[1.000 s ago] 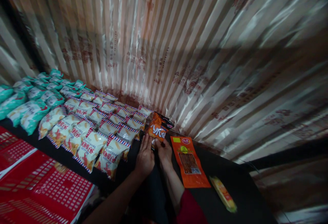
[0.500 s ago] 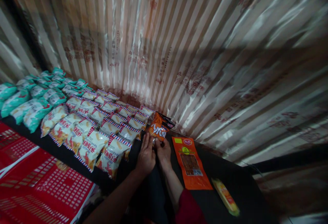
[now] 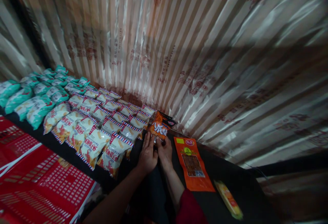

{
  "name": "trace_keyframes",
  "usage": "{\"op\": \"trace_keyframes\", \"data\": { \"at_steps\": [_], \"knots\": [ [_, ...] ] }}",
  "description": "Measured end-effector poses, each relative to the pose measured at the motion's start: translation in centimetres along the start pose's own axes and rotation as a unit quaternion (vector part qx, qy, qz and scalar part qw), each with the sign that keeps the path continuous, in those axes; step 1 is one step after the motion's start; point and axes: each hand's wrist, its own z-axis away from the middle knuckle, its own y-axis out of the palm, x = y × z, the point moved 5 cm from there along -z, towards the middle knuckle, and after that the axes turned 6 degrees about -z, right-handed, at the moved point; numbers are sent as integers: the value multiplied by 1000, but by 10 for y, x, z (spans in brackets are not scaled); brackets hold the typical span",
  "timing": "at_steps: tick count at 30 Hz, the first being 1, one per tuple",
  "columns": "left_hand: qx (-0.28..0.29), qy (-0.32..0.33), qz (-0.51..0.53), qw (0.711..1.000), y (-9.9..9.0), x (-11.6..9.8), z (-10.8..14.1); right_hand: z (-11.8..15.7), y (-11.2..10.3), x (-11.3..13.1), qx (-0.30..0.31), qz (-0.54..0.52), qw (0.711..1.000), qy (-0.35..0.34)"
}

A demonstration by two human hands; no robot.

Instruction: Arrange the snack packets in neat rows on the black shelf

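Observation:
An orange snack bag [image 3: 159,127] with white lettering lies near the back edge of the black table [image 3: 228,179], beside the rows of white bags. My left hand [image 3: 148,155] rests its fingers on the lower left of this bag. At its lower right, my right hand [image 3: 165,150] touches the same bag with bent fingers. Both hands are close together, thumbs near each other. Just right of them lies a flat orange packet [image 3: 192,164] with a clear window.
White bags with striped edges [image 3: 111,154] stand in rows at left, with teal bags [image 3: 39,111] beyond. Red baskets [image 3: 51,186] are at lower left. A yellow packet [image 3: 229,199] lies at right. A pleated sheet [image 3: 179,46] hangs behind.
The view has shifted slightly. Both hands remain at the orange bag, whose front now looks somewhat flatter and turned a little more toward the camera.

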Motion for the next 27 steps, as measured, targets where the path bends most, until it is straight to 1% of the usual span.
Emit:
{"op": "trace_keyframes", "data": {
  "at_steps": [3, 6, 9, 16, 19, 25, 27],
  "knots": [
    [-3, -2, -8, 1000, 1, 1, 0, -1, 2, 0, 2, 10, 1000, 0],
    [-4, 0, -14, 1000, 2, 2, 0, -1, 3, -3, 16, 8, 1000, -2],
    [-17, 1, -19, 1000, 2, 1, 1, -1, 3, -5, 31, 1, 999, -8],
    [-36, -3, -39, 999, -2, -2, 2, -2, 4, 0, 7, -11, 1000, -7],
    [-36, 2, -48, 998, -2, -2, 2, -4, 7, -2, 8, -21, 1000, 2],
    [-48, 3, -57, 997, -1, -4, 5, -5, 7, -3, 17, -6, 1000, -2],
    [-53, 8, -58, 997, -2, -5, 5, -5, 5, -1, 7, -17, 1000, 3]
  ]
}}
